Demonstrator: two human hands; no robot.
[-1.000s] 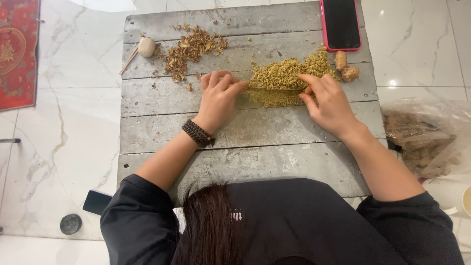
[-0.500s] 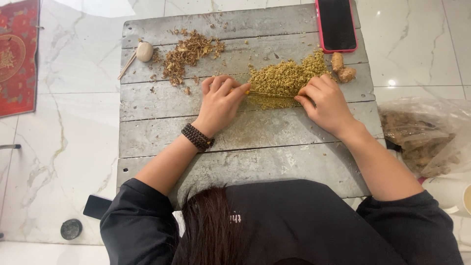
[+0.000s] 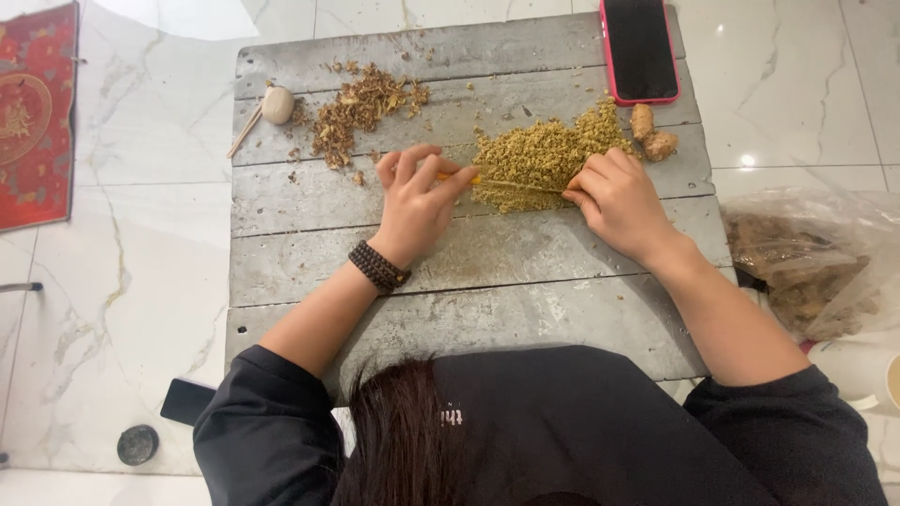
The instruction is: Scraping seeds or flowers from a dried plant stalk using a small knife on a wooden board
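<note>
A heap of chopped yellow-green bits (image 3: 548,150) lies on the grey plank table (image 3: 469,272). Along its near edge runs a thin yellow stick (image 3: 511,183). My left hand (image 3: 417,197), with a dark bead bracelet at the wrist, pinches the stick's left end. At the heap's right side, my right hand (image 3: 614,197) pinches the other end. Both hands rest low on the planks.
A brown pile of shreds (image 3: 361,108) and a round wooden knob on a stick (image 3: 277,105) lie at the far left. A red-cased phone (image 3: 640,47) and two ginger-like lumps (image 3: 653,133) sit far right. A plastic bag (image 3: 806,262) stands off the right edge.
Both hands stay at the heap's near edge. The thin yellow stick now shows between them, and the heap's near side looks straighter.
</note>
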